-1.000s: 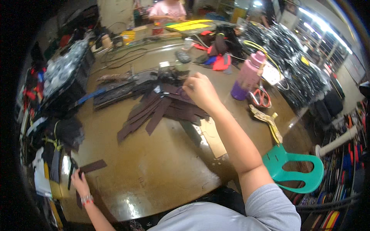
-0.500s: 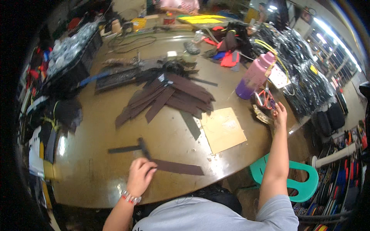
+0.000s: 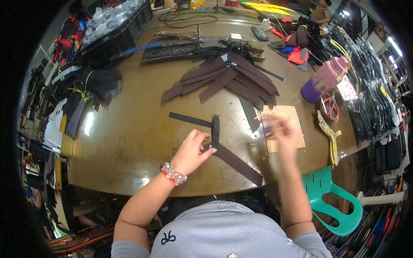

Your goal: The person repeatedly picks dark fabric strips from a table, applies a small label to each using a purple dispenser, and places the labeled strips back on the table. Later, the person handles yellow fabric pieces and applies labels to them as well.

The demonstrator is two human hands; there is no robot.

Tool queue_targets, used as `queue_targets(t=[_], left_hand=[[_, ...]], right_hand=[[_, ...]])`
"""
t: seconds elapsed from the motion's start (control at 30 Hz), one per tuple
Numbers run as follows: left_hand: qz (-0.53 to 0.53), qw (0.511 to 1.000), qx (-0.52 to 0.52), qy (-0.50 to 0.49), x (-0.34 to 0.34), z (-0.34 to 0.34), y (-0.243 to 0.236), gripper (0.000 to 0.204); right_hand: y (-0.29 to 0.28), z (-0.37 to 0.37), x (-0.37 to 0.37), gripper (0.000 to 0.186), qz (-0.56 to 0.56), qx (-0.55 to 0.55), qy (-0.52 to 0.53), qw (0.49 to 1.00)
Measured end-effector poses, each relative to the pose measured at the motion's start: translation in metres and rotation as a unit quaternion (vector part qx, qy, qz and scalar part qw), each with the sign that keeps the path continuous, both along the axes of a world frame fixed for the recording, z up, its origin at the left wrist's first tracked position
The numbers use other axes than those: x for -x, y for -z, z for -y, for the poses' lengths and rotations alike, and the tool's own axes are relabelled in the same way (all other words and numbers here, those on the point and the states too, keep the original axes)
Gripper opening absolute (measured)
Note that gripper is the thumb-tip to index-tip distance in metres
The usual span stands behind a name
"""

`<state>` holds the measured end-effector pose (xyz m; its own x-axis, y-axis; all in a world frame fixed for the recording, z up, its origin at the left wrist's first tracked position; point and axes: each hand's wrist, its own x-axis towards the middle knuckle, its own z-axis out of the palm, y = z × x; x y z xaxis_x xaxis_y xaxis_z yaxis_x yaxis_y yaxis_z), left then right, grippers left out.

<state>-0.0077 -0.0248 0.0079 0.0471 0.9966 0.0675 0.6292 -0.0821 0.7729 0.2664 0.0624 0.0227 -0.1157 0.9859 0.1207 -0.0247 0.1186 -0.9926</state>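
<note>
My left hand is closed in a pinch on a dark brown fabric strip, where a black strap meets it. The brown strip slants toward the table's near edge, and another length of the black strap stretches to the left. My right hand, smeared by motion, passes over a tan square board. In its fingers is a small tool with purple and orange parts, too blurred to name its kind. A fanned pile of brown strips lies beyond both hands.
At the right stand a pink and purple bottle, orange-handled scissors and a yellowish forked piece. Black plastic-wrapped bundles lie farther right. A green stool is beside the table. A black crate holds clear bags.
My right hand has come left from beside the scissors, carrying the small tool. My left hand still pinches the brown strip, which now slants more steeply. The whole view has shifted.
</note>
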Motion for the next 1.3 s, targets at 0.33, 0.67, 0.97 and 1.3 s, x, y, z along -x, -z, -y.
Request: queue_targets(t=[0.33,0.67,0.97,1.3], left_hand=[[-0.075,0.99,-0.087,-0.086,-0.014,-0.02,0.026,0.015],[0.052,0.998,-0.034,-0.026,0.001,-0.016,0.014,0.012],[-0.091,0.987,-0.133,-0.012,-0.006,-0.018,0.028,0.012],[-0.023,0.995,-0.102,0.006,0.0,-0.016,0.025,0.013]], right_hand=[[0.045,0.044,0.095,0.008,0.076,0.024,0.026,0.996],[0.041,0.035,0.092,0.007,0.086,0.051,0.024,0.995],[0.03,0.028,0.086,0.009,0.11,0.086,-0.022,0.99],[0.055,0.036,0.096,0.011,0.095,0.05,-0.006,0.994]])
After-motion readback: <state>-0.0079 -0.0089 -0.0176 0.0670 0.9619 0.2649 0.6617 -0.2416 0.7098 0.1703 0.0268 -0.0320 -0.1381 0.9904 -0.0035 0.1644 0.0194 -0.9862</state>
